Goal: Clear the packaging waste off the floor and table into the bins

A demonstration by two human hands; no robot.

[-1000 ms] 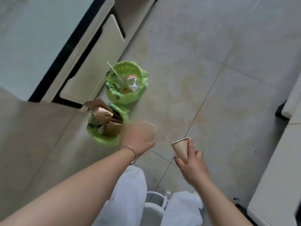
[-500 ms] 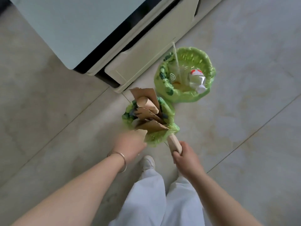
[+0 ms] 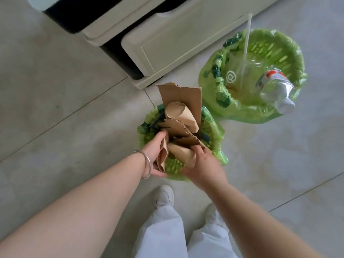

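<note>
- Hands were at the near bin: left hand pinched a folded brown paper piece, right hand gripped a paper cup, both over its rim.
- Cardboard already crowded that bin.
- Far bin held a plastic bottle and straw.
- Floor in view looked clear; the table was out of sight, so I couldn't judge it.
</note>
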